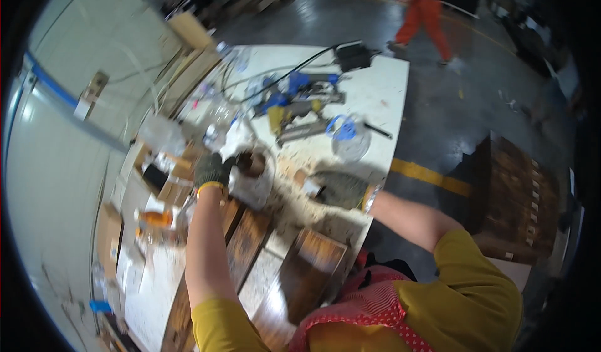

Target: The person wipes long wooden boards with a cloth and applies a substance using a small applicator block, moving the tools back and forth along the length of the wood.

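Observation:
My left hand [211,170], in a dark knit glove with a yellow cuff, is at the left rim of a white plastic-lined tub [255,191]. Dark brown stuff [253,163] lies in the tub, close to my fingertips. Those fingers are bent, and what they grip is hidden. To the right, over the sawdust-strewn tabletop, my gloved right hand [343,189] closes around a small tan-and-white piece [307,183]. Its kind does not show. Nearer to me are a dark-stained wooden board [249,239] and a brown wooden block [319,252].
Nail guns [294,117] with hoses lie at the far side of the white table [385,95]. A clear round container [350,144] sits near the right edge. Cardboard boxes and orange bottles [155,218] stand left. Stacked brown wood [516,195] is on the floor; a person in orange trousers [427,26] walks beyond.

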### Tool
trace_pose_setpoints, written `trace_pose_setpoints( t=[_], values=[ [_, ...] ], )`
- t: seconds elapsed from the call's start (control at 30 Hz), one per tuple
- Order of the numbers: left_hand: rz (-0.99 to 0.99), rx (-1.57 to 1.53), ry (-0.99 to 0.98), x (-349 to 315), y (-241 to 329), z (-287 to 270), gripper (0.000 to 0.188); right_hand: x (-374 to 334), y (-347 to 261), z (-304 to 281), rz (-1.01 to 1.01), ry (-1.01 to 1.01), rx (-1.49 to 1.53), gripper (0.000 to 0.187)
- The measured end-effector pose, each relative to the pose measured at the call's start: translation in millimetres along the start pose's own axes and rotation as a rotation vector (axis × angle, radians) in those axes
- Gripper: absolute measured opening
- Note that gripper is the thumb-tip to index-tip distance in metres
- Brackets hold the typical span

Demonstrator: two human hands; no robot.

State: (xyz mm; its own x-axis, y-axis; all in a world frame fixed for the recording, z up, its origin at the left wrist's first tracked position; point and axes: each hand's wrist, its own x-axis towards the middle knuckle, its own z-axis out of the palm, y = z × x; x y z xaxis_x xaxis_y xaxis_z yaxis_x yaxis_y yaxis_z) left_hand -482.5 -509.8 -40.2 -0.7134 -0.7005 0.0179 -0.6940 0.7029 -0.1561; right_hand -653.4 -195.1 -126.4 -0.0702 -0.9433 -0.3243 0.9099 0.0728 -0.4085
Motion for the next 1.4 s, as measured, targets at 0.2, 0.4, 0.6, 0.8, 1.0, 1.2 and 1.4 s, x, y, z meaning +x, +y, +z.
trace_pose_setpoints(
  t=[0.2, 0.4, 0.6, 0.8, 1.0, 1.2, 1.4],
  values=[
    [-0.022, -0.025, -0.313, 27, 8, 27, 0.037, 27, 3, 14, 0.087, 0.001, 0.002, 0.023],
    [0.123, -0.113, -0.261, 15, 1, 17, 0.041, 58, 11, 24, 0.123, -0.019, -0.058, 0.026],
    [0.048, -0.265, -0.193, -3, -27, 7, 0.043, 85, 9, 42, 0.092, -0.054, -0.030, 0.022],
    [0.395, -0.370, 0.130, -30, -63, 17, 0.022, 112, 6, 66, 0.100, -0.013, 0.002, 0.019],
    [0.090, -0.925, 0.050, -53, -46, 10, 0.018, 129, 7, 91, 0.027, -0.044, 0.109, 0.018],
    [-0.386, -1.856, -0.192, -73, -27, 9, 0.011, 138, 12, 98, -0.026, -0.137, 0.195, 0.021],
    [0.239, -0.790, 0.165, -66, -38, 50, 0.015, 132, 17, 95, -0.068, -0.223, 0.103, 0.028]
  ],
)
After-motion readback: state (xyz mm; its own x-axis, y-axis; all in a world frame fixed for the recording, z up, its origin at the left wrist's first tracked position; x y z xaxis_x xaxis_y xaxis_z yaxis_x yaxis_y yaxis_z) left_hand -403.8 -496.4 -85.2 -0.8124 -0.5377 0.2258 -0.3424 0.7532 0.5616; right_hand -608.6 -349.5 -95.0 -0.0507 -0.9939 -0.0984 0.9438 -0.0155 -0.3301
